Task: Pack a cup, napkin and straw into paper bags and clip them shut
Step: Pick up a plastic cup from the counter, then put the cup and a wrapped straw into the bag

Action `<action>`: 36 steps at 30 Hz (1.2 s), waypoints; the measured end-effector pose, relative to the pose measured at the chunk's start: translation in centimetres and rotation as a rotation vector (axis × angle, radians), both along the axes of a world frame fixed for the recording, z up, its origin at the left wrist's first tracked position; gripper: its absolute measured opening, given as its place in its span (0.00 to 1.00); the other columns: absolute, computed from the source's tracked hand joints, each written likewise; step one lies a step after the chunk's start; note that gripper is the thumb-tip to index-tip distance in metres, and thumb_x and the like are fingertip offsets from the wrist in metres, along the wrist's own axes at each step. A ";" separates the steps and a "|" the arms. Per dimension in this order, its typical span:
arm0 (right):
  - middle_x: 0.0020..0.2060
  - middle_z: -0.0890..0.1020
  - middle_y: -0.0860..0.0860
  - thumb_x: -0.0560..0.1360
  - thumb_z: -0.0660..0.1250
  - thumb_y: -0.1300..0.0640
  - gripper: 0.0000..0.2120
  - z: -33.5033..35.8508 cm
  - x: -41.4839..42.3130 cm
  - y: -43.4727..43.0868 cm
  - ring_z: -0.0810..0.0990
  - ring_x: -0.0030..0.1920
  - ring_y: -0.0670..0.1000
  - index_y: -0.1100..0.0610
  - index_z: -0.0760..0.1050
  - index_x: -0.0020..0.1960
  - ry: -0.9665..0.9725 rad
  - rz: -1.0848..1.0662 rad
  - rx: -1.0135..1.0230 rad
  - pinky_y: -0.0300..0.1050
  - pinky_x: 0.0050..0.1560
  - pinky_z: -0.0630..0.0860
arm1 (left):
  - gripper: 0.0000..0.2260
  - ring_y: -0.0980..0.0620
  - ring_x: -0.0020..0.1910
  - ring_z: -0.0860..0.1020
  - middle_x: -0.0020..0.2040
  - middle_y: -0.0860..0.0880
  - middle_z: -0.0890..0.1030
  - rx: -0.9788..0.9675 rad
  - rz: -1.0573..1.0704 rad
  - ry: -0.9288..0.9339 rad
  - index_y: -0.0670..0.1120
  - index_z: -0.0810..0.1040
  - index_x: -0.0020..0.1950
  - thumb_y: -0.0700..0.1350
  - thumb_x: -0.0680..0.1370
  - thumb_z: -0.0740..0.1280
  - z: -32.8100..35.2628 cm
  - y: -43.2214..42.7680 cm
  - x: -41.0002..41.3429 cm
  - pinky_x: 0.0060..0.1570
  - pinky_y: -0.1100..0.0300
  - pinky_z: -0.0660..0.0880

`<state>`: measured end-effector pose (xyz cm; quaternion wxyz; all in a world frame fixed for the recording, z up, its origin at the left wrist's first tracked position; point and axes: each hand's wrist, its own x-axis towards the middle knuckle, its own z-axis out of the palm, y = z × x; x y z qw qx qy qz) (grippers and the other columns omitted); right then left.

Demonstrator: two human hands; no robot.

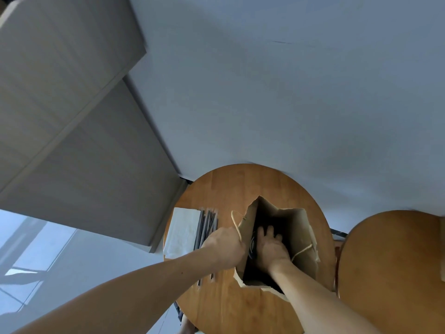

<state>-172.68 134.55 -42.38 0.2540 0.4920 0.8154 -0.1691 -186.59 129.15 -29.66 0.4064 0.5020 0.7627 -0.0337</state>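
A brown paper bag (301,227) is stood upright and open near the middle of a round wooden tabletop (228,184). The bag's left wall is gripped at the rim by the left hand (224,247), just below a twine handle (234,220); the fingers are curled round the paper. The right hand (271,249) is lowered into the bag's mouth, with its fingers (269,231) spread and pointed down toward the dark interior; whether anything is held by them cannot be told. A dark rounded object (252,247) is partly seen inside the bag, just left of the right hand, but it cannot be identified as the cup. A second twine handle (304,249) is draped over the bag's right wall. A stack of white napkins (183,230) is laid at the tabletop's left edge, and a row of black straws (208,225) is laid just beside it, between the napkins and the bag. A second wooden tabletop (390,261) is seen at the right.
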 end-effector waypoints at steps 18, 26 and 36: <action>0.47 0.80 0.46 0.80 0.60 0.53 0.08 18.9 -8.7 3.0 0.76 0.42 0.45 0.52 0.77 0.54 0.672 -0.183 0.054 0.39 0.39 0.70 | 0.04 0.49 0.36 0.69 0.38 0.46 0.71 0.087 -0.211 -0.063 0.46 0.71 0.40 0.40 0.75 0.62 1.0 2.8 -12.6 0.37 0.55 0.65; 0.22 0.66 0.48 0.75 0.64 0.55 0.18 3.1 -17.6 -1.5 0.66 0.24 0.49 0.55 0.64 0.29 0.474 -0.529 -0.346 0.41 0.27 0.61 | 0.07 0.50 0.43 0.75 0.52 0.44 0.81 0.088 0.084 -0.031 0.45 0.77 0.48 0.43 0.78 0.60 -6.3 1.6 -21.1 0.40 0.59 0.71; 0.23 0.66 0.44 0.72 0.64 0.47 0.15 -8.2 -21.4 -1.6 0.67 0.26 0.45 0.53 0.65 0.32 0.430 -0.651 -0.123 0.37 0.23 0.63 | 0.07 0.50 0.39 0.75 0.45 0.47 0.78 0.055 0.332 -0.132 0.47 0.77 0.49 0.42 0.77 0.60 -16.6 1.2 -23.7 0.39 0.56 0.74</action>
